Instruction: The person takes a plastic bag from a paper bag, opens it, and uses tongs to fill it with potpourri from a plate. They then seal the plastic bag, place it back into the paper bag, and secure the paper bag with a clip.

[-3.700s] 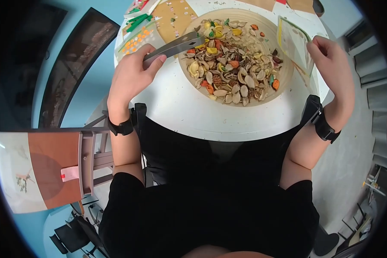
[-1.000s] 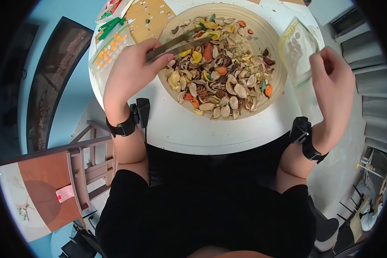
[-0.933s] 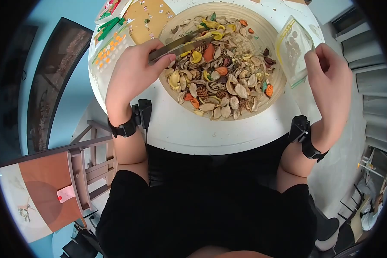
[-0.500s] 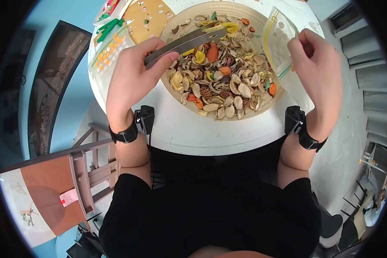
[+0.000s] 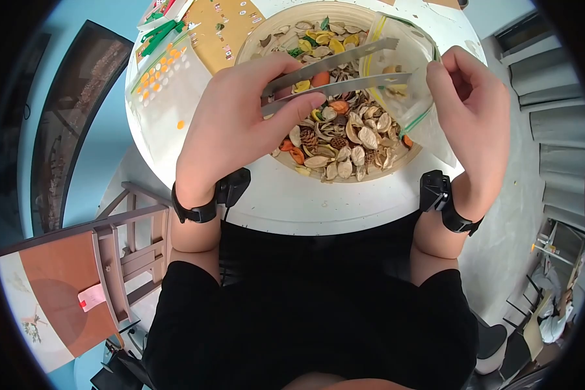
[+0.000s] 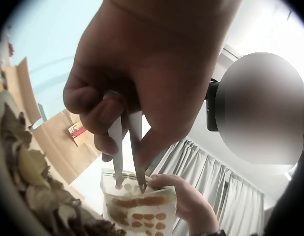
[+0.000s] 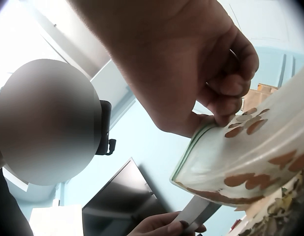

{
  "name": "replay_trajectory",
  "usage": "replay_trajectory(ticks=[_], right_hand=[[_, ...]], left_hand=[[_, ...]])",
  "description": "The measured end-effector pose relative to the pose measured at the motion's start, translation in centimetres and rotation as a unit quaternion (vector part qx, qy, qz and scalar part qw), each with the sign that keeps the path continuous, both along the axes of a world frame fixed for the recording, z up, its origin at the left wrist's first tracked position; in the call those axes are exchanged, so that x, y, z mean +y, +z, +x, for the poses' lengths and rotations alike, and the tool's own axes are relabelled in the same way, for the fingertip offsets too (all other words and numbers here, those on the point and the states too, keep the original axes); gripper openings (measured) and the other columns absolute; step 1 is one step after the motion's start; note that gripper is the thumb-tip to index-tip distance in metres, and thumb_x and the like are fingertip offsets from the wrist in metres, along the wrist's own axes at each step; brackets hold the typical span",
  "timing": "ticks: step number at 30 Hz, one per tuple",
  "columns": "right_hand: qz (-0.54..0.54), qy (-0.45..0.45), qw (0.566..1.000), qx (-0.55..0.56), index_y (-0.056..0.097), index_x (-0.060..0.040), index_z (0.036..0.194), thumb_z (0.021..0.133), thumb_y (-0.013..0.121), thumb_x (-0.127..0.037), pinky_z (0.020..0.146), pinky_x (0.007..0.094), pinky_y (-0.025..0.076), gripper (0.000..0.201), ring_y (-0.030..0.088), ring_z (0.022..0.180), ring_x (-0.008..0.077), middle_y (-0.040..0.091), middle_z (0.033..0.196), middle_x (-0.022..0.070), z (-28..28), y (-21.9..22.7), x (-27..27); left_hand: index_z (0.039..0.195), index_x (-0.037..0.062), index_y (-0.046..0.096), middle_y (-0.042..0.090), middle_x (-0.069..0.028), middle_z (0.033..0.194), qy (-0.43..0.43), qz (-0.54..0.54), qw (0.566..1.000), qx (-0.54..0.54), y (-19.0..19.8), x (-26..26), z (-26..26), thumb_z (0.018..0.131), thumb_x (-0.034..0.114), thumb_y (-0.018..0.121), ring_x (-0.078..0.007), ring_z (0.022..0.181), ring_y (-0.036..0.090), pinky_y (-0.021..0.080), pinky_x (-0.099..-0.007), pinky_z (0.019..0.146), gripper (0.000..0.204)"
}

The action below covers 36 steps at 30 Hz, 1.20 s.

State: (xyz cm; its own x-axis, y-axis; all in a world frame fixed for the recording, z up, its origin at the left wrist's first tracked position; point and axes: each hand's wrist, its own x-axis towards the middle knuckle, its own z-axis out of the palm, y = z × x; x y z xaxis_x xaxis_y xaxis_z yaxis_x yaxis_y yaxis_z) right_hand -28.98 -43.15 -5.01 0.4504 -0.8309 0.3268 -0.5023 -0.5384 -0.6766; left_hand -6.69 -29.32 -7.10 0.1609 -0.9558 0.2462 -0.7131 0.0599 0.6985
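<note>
Tongs (image 5: pixel 357 84) lie spread in the upper middle of the head view, gripped by the left hand (image 5: pixel 240 114), tips at the mouth of a bag (image 5: pixel 422 97) whose edge the right hand (image 5: pixel 478 107) pinches, upper right. Holding that mouth wide, tips clear of its sides, should serve best. Flat, smooth metal meets thin, limp plastic; below, papery curled petals (image 5: pixel 367 136) and scaly cones (image 5: pixel 309 136) fill a round tray (image 5: pixel 252 44).
</note>
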Motion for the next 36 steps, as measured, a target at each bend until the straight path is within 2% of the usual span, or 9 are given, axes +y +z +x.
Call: replay_trajectory(ticks=[9, 12, 15, 17, 20, 24, 27, 33, 36], right_hand=[[-0.018, -0.111, 0.993, -0.043, 0.06, 0.002, 0.079, 0.086, 0.064, -0.02, 0.056, 0.024, 0.036, 0.023, 0.043, 0.06, 0.0043, 0.051, 0.06, -0.0012, -2.6, 0.4, -2.7], [-0.011, -0.129, 0.99, -0.049, 0.061, 0.0016, 0.08, 0.085, 0.065, -0.022, 0.06, 0.0237, 0.038, 0.025, 0.044, 0.063, 0.0047, 0.052, 0.062, -0.0018, -3.2, 0.6, -3.1], [-0.001, -0.112, 0.993, -0.045, 0.062, 0.0014, 0.08, 0.085, 0.065, -0.022, 0.06, 0.0241, 0.039, 0.024, 0.046, 0.062, 0.005, 0.054, 0.062, -0.0015, -3.3, 0.3, -3.2], [0.001, -0.101, 0.994, -0.045, 0.064, 0.0007, 0.08, 0.085, 0.066, -0.023, 0.059, 0.0254, 0.04, 0.024, 0.048, 0.061, 0.0054, 0.055, 0.061, -0.0014, -3.4, 0.2, -3.4], [0.0, -0.076, 0.997, -0.027, 0.055, -0.0003, 0.081, 0.097, 0.064, -0.019, 0.062, 0.0218, 0.032, 0.026, 0.04, 0.071, 0.0032, 0.047, 0.073, -0.0064, -3.8, -0.1, -4.0], [0.011, -0.064, 0.998, -0.017, 0.054, -0.0004, 0.081, 0.097, 0.064, -0.019, 0.063, 0.0214, 0.032, 0.026, 0.04, 0.071, 0.003, 0.047, 0.072, -0.006, -3.7, 0.1, -3.9], [0.013, -0.063, 0.998, -0.016, 0.054, -0.0004, 0.081, 0.097, 0.063, -0.019, 0.063, 0.0212, 0.033, 0.026, 0.041, 0.071, 0.0028, 0.048, 0.072, -0.006, -3.6, 0.2, -3.7], [0.015, -0.043, 0.999, -0.029, 0.055, -0.0003, 0.082, 0.098, 0.063, -0.019, 0.063, 0.0213, 0.034, 0.026, 0.041, 0.071, 0.0025, 0.048, 0.073, -0.0065, -3.4, 0.3, -3.5], [0.015, -0.033, 0.999, -0.032, 0.055, -0.0002, 0.082, 0.098, 0.063, -0.018, 0.062, 0.0216, 0.033, 0.025, 0.04, 0.07, 0.0023, 0.047, 0.072, -0.0068, -3.2, 0.1, -3.7]], left_hand=[[0.099, 0.0002, 0.072, 0.069, -0.0072, 0.072, 0.126, -0.039, 0.988, 0.077, -0.4, 0.3, 2.9, 0.09, 0.022, 0.079, -0.0094, 0.064, 0.058, 0.045, -0.025, 0.059, 0.024], [0.097, 0.0001, 0.072, 0.066, -0.0103, 0.069, 0.147, 0.11, 0.982, -0.047, 0.1, 0.1, 3.7, 0.089, 0.026, 0.079, -0.0125, 0.061, 0.057, 0.044, -0.0284, 0.058, 0.028], [0.099, -0.0013, 0.071, 0.063, -0.0018, 0.069, 0.084, 0.148, 0.985, -0.034, -0.7, 0.0, 3.4, 0.091, 0.023, 0.078, -0.0075, 0.063, 0.048, 0.038, -0.0261, 0.058, 0.026], [0.101, -0.0017, 0.071, 0.062, -0.0033, 0.069, 0.053, 0.144, 0.987, -0.05, -0.5, 0.0, 3.0, 0.091, 0.023, 0.078, -0.0098, 0.062, 0.048, 0.039, -0.0273, 0.058, 0.028], [0.103, -0.0023, 0.07, 0.062, -0.0059, 0.07, 0.053, 0.125, 0.986, -0.094, -0.6, 0.0, 2.8, 0.089, 0.023, 0.079, -0.0133, 0.061, 0.049, 0.04, -0.0287, 0.058, 0.03], [0.105, -0.0027, 0.07, 0.064, -0.0085, 0.073, 0.053, 0.125, 0.983, -0.122, -0.7, -0.2, 3.0, 0.088, 0.023, 0.079, -0.0163, 0.06, 0.049, 0.041, -0.03, 0.058, 0.032], [0.1, 0.0014, 0.071, 0.065, -0.0185, 0.072, 0.045, 0.112, 0.983, -0.14, -0.3, -0.3, 2.5, 0.089, 0.029, 0.077, -0.0349, 0.066, 0.063, 0.048, -0.0385, 0.061, 0.03], [0.097, 0.0024, 0.071, 0.064, -0.0179, 0.07, 0.045, 0.111, 0.985, -0.127, -0.5, -0.4, 2.7, 0.091, 0.028, 0.074, -0.0347, 0.06, 0.061, 0.046, -0.0395, 0.057, 0.026], [0.102, -0.0026, 0.07, 0.065, -0.0077, 0.071, 0.043, 0.121, 0.983, -0.13, -0.6, -0.3, 3.0, 0.09, 0.018, 0.078, -0.0103, 0.06, 0.048, 0.039, -0.0266, 0.054, 0.024]])
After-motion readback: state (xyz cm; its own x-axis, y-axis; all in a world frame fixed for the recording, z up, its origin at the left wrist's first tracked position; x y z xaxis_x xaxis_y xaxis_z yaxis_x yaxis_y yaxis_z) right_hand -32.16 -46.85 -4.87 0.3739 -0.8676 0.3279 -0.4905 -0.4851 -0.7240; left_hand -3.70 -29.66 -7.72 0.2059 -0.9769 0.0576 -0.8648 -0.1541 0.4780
